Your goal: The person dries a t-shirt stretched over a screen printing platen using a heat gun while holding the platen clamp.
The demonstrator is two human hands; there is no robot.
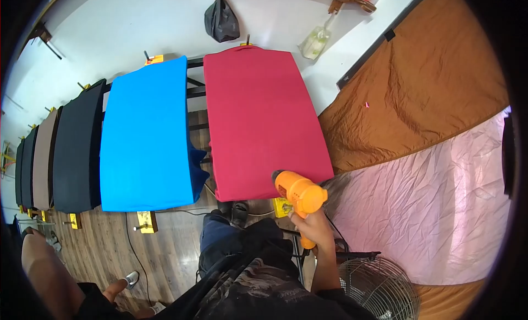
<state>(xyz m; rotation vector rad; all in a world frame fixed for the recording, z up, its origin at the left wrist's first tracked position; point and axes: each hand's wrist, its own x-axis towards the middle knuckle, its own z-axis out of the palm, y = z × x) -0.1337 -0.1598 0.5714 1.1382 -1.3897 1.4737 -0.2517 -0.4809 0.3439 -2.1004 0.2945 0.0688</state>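
Observation:
My right hand [316, 227] is wrapped round the handle of an orange heat gun [300, 192]. Its dark nozzle points up and left, over the near right corner of a red fabric-covered panel [261, 116]. The red cloth looks smooth, with a slight bunch at its far edge. Left of it lies a bright blue covered panel [146, 138], its cloth hanging loose at the near right corner. I cannot make out my left hand anywhere.
Black [80, 149] and brown [45, 160] panels continue leftward. Yellow clamps [147, 222] sit at panel edges. A wire fan [379, 290] stands lower right, below pink cloth [407, 204] and brown cloth [418, 83]. Cables cross the wooden floor. A person's leg [114, 290] shows lower left.

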